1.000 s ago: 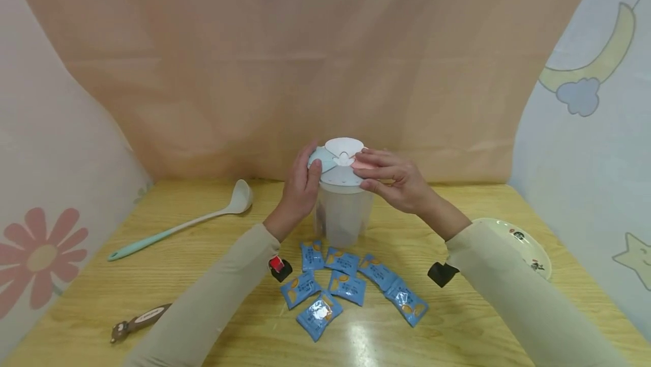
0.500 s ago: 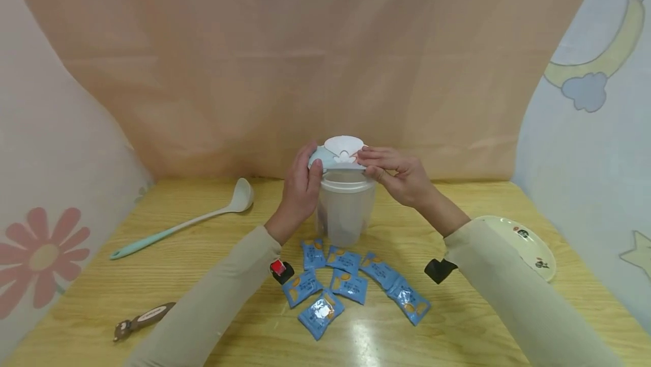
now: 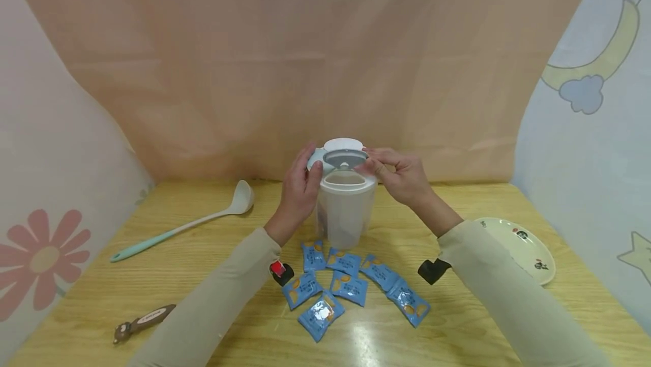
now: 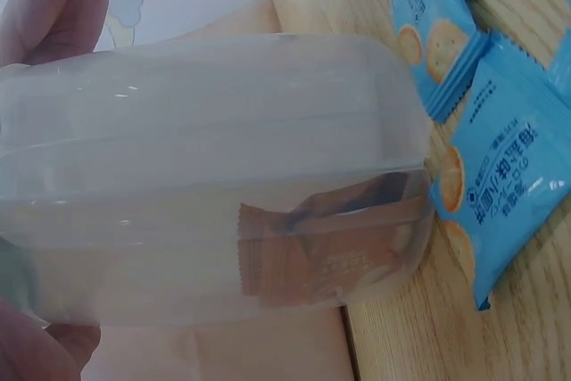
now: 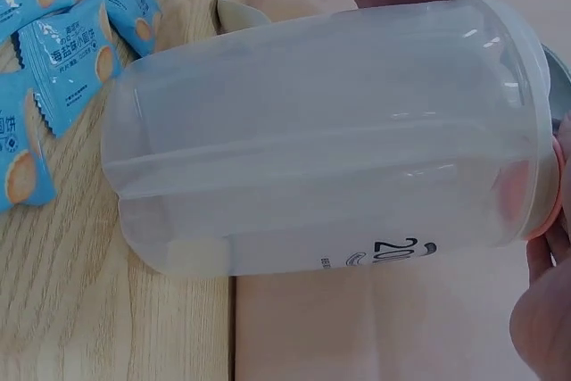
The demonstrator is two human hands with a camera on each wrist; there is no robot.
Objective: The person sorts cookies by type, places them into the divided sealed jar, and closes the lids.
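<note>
— Since the earlier frame, what has moved?

— One flap of the lid is now lifted, and its grey underside shows; before, the lid lay closed on the container. The right hand pinches the lid's right edge, fingers curled on it. The left hand stays where it was, gripping the lid and the container's rim from the left side. The hands are apart, one on each side.

— Where does the container stand?

— At the centre of the frame, upright on a light wooden table. In the left wrist view one brown packet lies inside it. Behind hangs a peach curtain; at the left a cloth with a flower, at the upper right one with a moon and a cloud.

— And the count?

— Seven blue biscuit packets below the container, touching or overlapping. One ladle at the left, one plate at the right edge, one small brown tool at lower left.
</note>
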